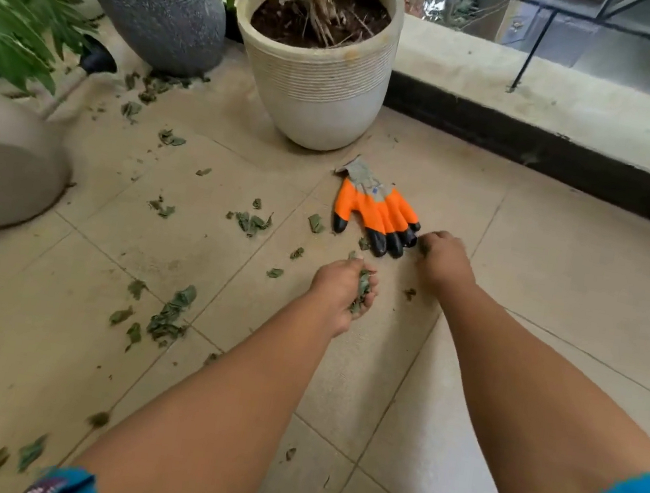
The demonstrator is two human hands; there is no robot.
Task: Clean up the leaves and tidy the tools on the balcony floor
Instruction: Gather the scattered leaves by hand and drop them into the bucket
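Scattered dry green leaves (169,318) strewn over beige floor tiles (561,279), mostly left of both hands. Left hand (340,290) curled round a wad of leaves. Right hand (445,257) curled, pinching a scrap beside orange rubber glove (374,213), its long axis pointing toward right hand, the nearer one. Cream ribbed pot (320,91) beyond.

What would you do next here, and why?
Probably pinch up the scrap under the right hand and add it to the leaves bunched in the left hand. More leaves lie scattered on the floor, and the glove lies untouched.
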